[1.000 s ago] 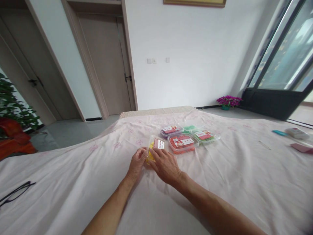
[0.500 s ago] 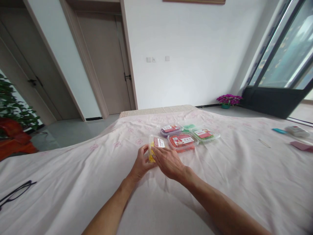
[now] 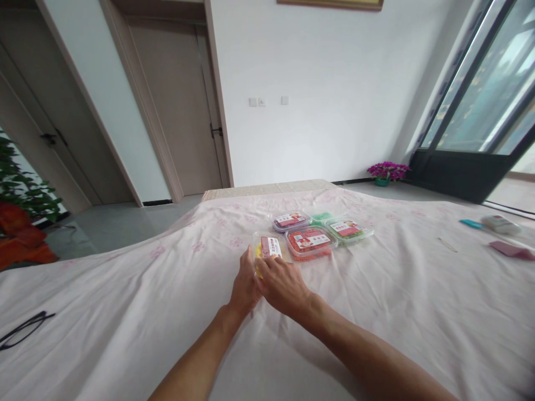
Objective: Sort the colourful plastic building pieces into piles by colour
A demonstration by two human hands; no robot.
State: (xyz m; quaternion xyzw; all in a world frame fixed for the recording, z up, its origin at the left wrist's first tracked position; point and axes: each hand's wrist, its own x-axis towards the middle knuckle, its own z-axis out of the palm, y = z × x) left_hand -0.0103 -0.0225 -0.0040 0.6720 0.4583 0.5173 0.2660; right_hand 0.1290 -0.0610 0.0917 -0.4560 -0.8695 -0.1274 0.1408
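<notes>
A clear plastic box (image 3: 271,245) with yellow contents and a red-and-white label sits on the cloth-covered table. My left hand (image 3: 246,284) grips its left side, the fingers partly hidden behind the box. Across the near edge of the lid lie the bent fingers of my right hand (image 3: 282,281), closed on that edge with the thumb side close to my left hand. Touching or nearly touching the yellow box on its right is a box with red contents (image 3: 311,240). Behind stand a purple box (image 3: 289,220) and a box with green contents (image 3: 346,228).
A pale green item (image 3: 321,216) lies between the rear boxes. Black-framed glasses (image 3: 25,328) rest at the left. Toward the right are a thin stick (image 3: 447,244), a blue-handled tool (image 3: 471,224), a white packet (image 3: 500,224) and a dusty-pink flat piece (image 3: 512,249).
My right hand has shifted toward the near edge of the yellow box, its fingers now more bent. My left hand has drawn upright along the left side. The view has turned slightly.
</notes>
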